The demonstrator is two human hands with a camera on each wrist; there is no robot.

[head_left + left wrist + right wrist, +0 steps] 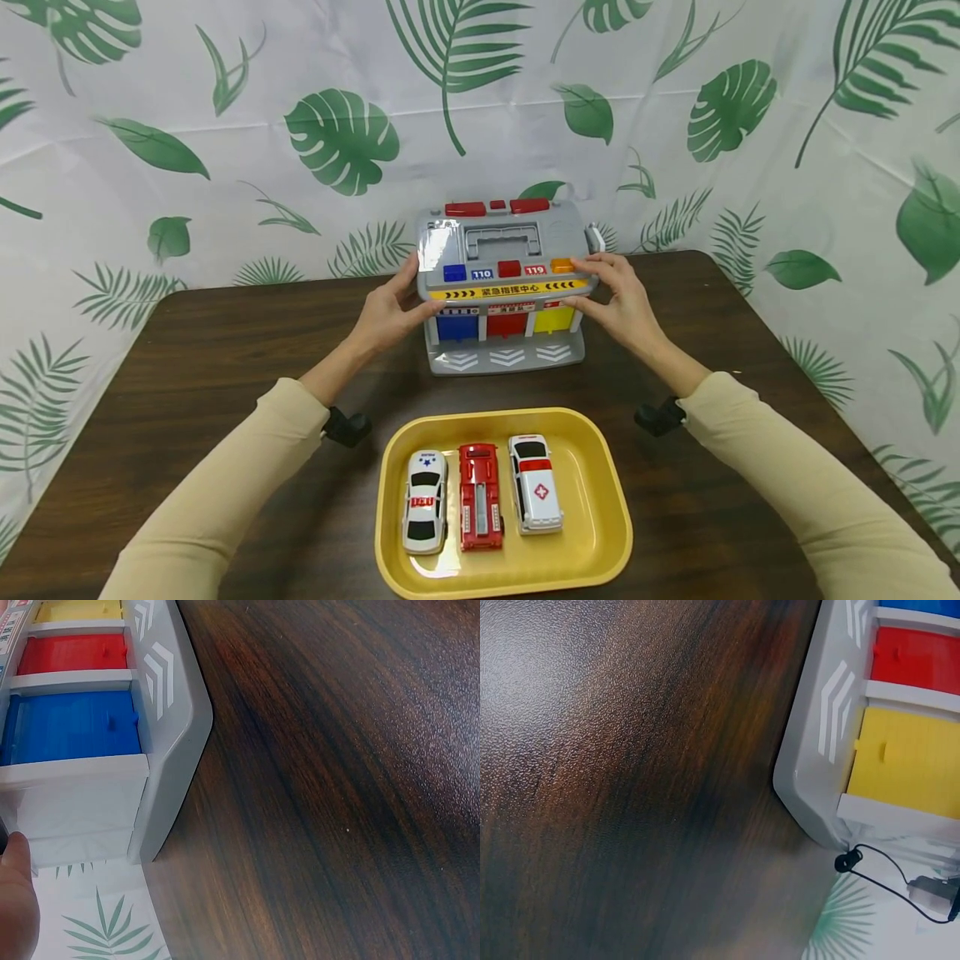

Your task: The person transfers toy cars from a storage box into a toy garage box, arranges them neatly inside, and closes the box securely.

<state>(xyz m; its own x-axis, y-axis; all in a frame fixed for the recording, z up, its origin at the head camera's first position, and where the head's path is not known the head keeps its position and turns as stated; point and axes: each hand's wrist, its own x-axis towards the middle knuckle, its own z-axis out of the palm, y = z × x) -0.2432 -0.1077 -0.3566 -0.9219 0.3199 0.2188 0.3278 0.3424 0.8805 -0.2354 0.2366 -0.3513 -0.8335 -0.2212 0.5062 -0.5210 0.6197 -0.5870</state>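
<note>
A grey toy garage (506,287) stands toward the back of the table, with a blue door (71,724), a red door (919,660) and a yellow door (907,761). My left hand (388,313) grips its left end, the thumb in front below the roof edge and the fingers round the side. At the right end my right hand (622,302) holds the roof's front corner, thumb beneath the edge and fingertips by the orange button (562,266). All three doors are down. In the left wrist view only part of a finger or thumb shows.
Nearer the front, a yellow tray (600,500) holds a white police car (424,500), a red fire truck (480,496) and a white ambulance (536,483). A leaf-patterned cloth (247,158) hangs behind the dark wooden table (247,333).
</note>
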